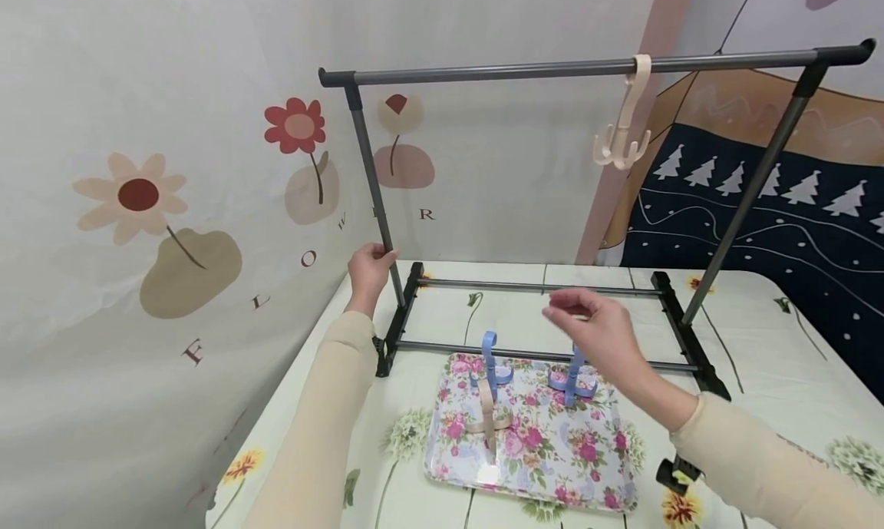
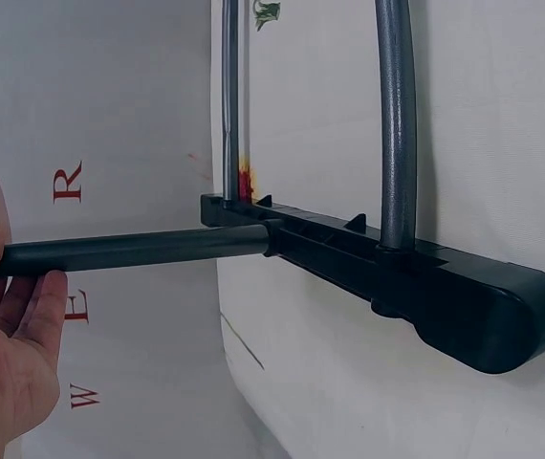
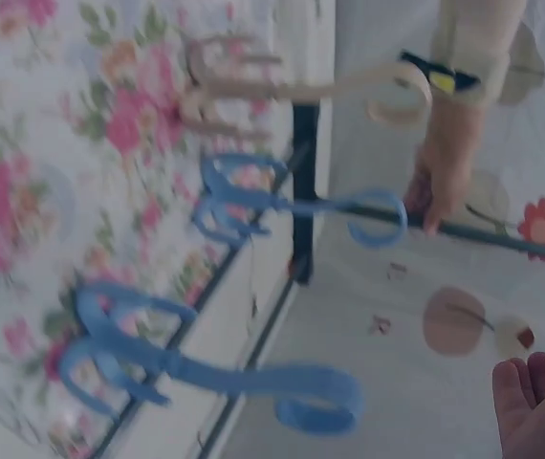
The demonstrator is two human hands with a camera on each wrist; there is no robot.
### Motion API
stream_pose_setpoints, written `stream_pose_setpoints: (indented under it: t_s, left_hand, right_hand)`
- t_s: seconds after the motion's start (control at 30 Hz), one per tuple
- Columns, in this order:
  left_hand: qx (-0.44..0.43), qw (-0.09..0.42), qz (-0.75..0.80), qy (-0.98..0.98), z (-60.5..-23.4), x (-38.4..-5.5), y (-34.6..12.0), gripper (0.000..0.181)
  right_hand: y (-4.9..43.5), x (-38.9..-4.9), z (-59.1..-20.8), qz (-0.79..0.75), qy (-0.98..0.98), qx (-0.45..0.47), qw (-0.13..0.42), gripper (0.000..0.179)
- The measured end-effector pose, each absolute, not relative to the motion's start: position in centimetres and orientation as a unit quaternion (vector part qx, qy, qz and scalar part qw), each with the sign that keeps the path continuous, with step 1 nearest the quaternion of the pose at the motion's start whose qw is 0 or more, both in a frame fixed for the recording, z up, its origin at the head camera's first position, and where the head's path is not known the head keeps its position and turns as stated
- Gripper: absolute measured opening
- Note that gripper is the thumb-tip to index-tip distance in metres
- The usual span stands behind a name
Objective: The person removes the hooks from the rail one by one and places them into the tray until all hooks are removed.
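Note:
A dark metal garment rack stands on the table, its top rail running across the head view. My left hand grips the rack's left upright low down, thumb and fingers around the tube in the left wrist view. My right hand, fingers loosely bent and holding nothing, is raised above a floral tray. On the tray are two blue multi-prong hooks, one on the left and one partly behind my right hand. A beige hook lies nearer me. Another beige hook hangs from the rail, right of its middle.
Two lower bars join the rack's black feet, left and right. The tray sits at the front bar, on a flower-patterned cloth. Printed curtains close off the left and back; a dark tree-print cloth hangs at right.

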State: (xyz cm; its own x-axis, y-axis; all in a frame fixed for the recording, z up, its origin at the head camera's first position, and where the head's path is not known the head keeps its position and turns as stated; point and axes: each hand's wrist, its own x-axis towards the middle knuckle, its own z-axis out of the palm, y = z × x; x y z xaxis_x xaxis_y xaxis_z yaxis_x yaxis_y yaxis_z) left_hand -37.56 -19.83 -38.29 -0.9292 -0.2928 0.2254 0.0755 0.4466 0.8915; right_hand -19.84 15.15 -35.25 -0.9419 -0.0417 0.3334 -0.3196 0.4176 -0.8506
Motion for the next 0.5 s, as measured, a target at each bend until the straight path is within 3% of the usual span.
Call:
stream_pose_setpoints:
  t_s: [0.17,0.5]
  left_hand:
    - [0.066,0.173,-0.526,-0.830,-38.2,-37.5,-19.8,0.025]
    - [0.068,0.170,-0.527,-0.830,-38.3,-37.7,-19.9,0.025]
  right_hand:
    - [17.0,-21.7,-32.6,0.518,-0.824,0.095,0.209,0.034]
    - [19.5,-24.0,-26.9,0.517,-0.807,0.040,0.283,0.043]
